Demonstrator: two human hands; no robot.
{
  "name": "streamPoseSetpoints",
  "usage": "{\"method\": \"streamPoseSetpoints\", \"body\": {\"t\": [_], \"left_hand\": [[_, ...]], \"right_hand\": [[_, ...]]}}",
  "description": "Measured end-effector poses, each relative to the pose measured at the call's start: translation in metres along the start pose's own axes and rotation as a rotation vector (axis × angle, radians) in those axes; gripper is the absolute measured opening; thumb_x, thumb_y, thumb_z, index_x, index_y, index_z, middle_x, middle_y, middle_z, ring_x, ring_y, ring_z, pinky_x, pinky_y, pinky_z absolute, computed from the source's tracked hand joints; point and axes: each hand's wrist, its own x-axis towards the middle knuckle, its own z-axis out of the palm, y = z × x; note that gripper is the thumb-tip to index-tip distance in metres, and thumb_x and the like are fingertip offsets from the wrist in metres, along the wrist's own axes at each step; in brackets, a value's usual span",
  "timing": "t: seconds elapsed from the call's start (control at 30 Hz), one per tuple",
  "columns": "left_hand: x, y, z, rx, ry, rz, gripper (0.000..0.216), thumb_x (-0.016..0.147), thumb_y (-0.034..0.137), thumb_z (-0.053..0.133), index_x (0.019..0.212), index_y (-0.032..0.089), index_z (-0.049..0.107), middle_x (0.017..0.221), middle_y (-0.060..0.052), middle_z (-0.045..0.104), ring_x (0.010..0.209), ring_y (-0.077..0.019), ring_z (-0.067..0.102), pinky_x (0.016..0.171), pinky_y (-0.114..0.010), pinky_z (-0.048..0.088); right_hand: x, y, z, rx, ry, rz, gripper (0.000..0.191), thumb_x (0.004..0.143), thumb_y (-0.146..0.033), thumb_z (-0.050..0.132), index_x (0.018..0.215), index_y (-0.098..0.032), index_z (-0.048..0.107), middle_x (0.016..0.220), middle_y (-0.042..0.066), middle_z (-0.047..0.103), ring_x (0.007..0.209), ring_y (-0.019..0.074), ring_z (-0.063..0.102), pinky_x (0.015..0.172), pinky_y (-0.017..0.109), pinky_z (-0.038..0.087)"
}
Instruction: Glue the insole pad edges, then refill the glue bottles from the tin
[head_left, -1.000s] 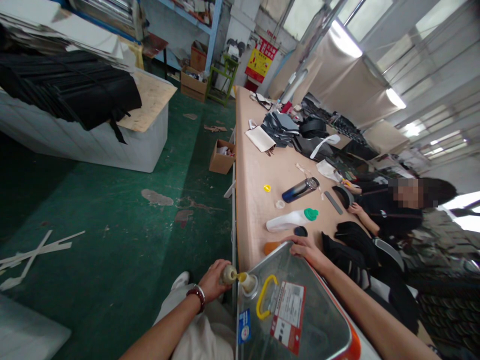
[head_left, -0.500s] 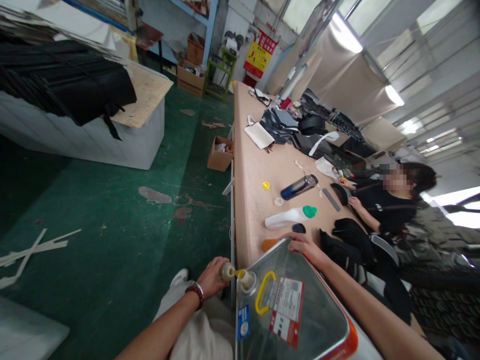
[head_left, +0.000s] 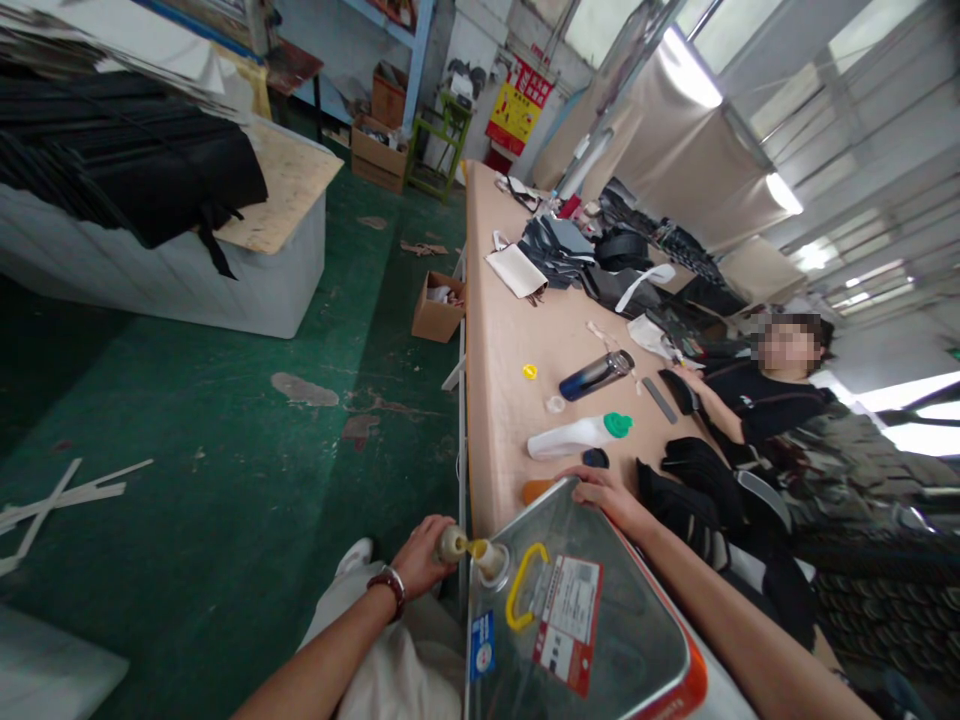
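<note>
My left hand (head_left: 426,556) is wrapped round a small bottle (head_left: 452,544), its open mouth turned to the spout of a large metal can (head_left: 637,640). Yellowish liquid runs from the can's pale spout (head_left: 489,559) into the bottle's mouth. The can is tipped over at the table's front edge, with its top, yellow handle (head_left: 517,590) and paper label (head_left: 574,610) facing me. My right hand (head_left: 604,492) grips the can's far upper corner, fingers bent over its rim. Just behind that corner, an orange thing (head_left: 536,490) is partly hidden.
On the brown-covered table (head_left: 499,340) lie a white bottle with a green cap (head_left: 574,436), a dark blue flask (head_left: 596,376), a yellow cap (head_left: 529,371) and black fabric pieces (head_left: 697,490). A co-worker (head_left: 772,400) sits at the right side. A cardboard box (head_left: 437,312) stands on the floor.
The co-worker has turned and shifted slightly. My hands, the can and the small bottle keep nearly the same position, and liquid is running in both frames.
</note>
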Motion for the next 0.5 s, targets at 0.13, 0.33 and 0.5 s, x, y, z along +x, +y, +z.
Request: {"method": "streamPoseSetpoints", "body": {"t": [0.13,0.33,0.5], "left_hand": [[0.0005,0.0021,-0.0022,0.002,-0.008,-0.011,0.062,0.06,0.016,0.071,0.118,0.021,0.052,0.125,-0.01,0.054,0.116,-0.0255,0.051,0.103,-0.038,0.038],[0.0027,0.002,-0.0031,-0.002,0.004,-0.022,0.062,0.059,0.017,0.072,0.117,0.023,0.052,0.123,-0.008,0.055,0.115,-0.0253,0.052,0.101,-0.037,0.039],[0.003,-0.0032,-0.0018,0.007,0.004,-0.009,0.061,0.059,0.016,0.071,0.117,0.023,0.052,0.123,-0.007,0.055,0.115,-0.0239,0.052,0.102,-0.036,0.039]], "right_hand": [[0.0013,-0.0015,0.0006,-0.008,-0.001,-0.001,0.031,0.061,-0.025,0.057,0.088,-0.015,0.068,0.062,-0.001,0.053,0.056,0.0152,0.044,0.05,0.025,0.031],[0.0037,0.0003,0.0012,-0.014,0.001,0.001,0.033,0.062,-0.025,0.056,0.091,-0.015,0.068,0.065,0.0,0.055,0.057,0.0156,0.046,0.052,0.025,0.033],[0.0051,-0.0006,0.003,-0.023,0.002,-0.004,0.034,0.061,-0.027,0.057,0.091,-0.015,0.069,0.065,0.0,0.056,0.058,0.0159,0.046,0.052,0.026,0.033]]}}
